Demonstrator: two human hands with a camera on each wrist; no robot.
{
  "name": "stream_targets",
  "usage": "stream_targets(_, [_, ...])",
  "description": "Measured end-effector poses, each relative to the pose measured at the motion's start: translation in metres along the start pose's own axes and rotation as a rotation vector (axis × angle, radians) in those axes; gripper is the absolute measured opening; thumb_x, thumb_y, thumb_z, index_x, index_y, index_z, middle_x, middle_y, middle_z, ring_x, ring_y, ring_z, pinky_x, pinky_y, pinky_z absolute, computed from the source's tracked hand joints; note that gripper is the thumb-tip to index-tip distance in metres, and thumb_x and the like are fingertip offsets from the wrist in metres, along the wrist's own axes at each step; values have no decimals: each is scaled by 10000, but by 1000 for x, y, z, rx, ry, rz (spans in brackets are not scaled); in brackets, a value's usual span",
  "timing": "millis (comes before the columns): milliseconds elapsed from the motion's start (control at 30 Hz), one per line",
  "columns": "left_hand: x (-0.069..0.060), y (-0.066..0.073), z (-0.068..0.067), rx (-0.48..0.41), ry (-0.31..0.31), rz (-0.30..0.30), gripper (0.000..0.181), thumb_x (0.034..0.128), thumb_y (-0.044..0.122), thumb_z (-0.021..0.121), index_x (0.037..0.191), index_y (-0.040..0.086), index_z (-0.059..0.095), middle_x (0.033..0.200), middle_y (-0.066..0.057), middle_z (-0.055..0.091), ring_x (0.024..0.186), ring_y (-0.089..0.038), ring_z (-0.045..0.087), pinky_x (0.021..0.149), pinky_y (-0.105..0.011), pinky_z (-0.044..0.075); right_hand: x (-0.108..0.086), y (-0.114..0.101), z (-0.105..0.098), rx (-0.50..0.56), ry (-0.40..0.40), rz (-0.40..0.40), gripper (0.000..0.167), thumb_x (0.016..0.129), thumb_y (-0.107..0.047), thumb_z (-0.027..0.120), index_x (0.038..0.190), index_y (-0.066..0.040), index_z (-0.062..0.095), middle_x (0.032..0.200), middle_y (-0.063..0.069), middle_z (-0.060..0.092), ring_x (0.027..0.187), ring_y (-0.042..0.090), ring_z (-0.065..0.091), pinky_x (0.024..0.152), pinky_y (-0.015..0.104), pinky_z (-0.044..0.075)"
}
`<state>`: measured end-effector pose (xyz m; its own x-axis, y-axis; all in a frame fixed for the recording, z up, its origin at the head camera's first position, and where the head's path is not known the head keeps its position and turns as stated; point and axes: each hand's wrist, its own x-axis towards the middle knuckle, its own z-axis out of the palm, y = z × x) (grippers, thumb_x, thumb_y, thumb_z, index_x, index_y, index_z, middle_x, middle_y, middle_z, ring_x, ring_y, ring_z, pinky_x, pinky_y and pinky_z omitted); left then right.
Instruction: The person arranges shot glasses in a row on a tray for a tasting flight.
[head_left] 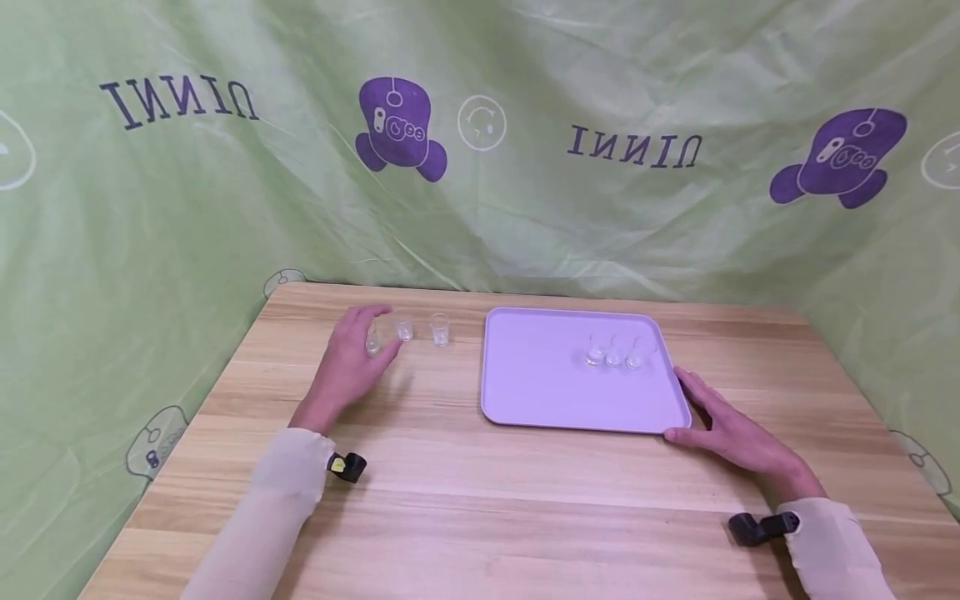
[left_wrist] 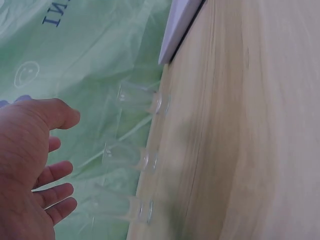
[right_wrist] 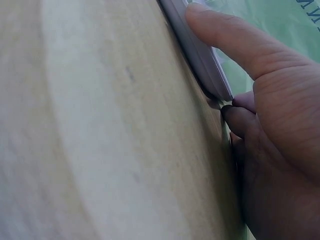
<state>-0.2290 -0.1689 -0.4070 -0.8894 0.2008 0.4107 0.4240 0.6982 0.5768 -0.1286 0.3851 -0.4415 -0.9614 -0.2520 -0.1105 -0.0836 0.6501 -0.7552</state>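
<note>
Three small clear glasses stand in a row left of the tray; the leftmost glass (head_left: 373,342) lies within the spread thumb and fingers of the left hand (head_left: 348,354). In the left wrist view the left hand (left_wrist: 30,150) is beside the glasses, a gap between it and the nearest glass (left_wrist: 120,205). The middle glass (head_left: 404,327) and right glass (head_left: 440,331) are upright. The right hand (head_left: 738,433) rests at the right front corner of the purple tray (head_left: 555,400), its thumb on the rim in the right wrist view, where the right hand (right_wrist: 285,110) partly hides the corner.
Three more clear glasses (head_left: 614,357) stand close together on the right part of the tray. The wooden table (head_left: 480,500) runs up to a green printed cloth (head_left: 525,225) behind and at both sides.
</note>
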Motion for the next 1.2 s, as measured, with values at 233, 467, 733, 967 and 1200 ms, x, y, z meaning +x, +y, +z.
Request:
stream_targets(233, [-3,-15,-1,-7,-26,-73,578,954,183,738,1450,2,501,1457,-214,475,1361,-419,423,1136,-586,330,-1,2,0,13,-4,-9,1040,932,-270,780,1669,-202,51,1676,274,-20,1496,543,-56,1091,789,-6])
stream_targets(467, [-6,-24,0,-10,-56,-112,608,965,191,724,1485,11,467,1485,-223,448,1385,-428,398,1146,-592,315,-2,3,0,10,2,-17,1045,922,-247,788,1669,-206,60,1675,277,-3,1497,545,-47,1094,788,-3])
stream_targets(733, [-5,-29,1,-11,-82,-134,627,976,204,704,1511,19,435,1521,-234,402,1412,-428,378,1154,-591,307,-2,2,-1,9,4,-22,1042,924,-246,787,1669,-208,59,1676,275,-7,1495,549,-39,1093,789,7])
stream_targets(967, [-5,-35,1,-11,-100,-167,631,990,196,685,1522,-5,413,1504,-252,419,1369,-444,426,1135,-595,334,-2,0,-1,15,3,-22,1040,924,-244,787,1669,-208,61,1678,271,-11,1495,548,-45,1093,788,1])
stream_targets(1200, [-5,-38,1,-8,-104,-228,630,1003,201,671,1528,-10,395,1464,-262,458,1274,-444,500,1078,-606,395,-2,-1,-1,7,1,-13,1038,927,-255,785,1670,-204,62,1677,273,-5,1494,551,-40,1089,794,14])
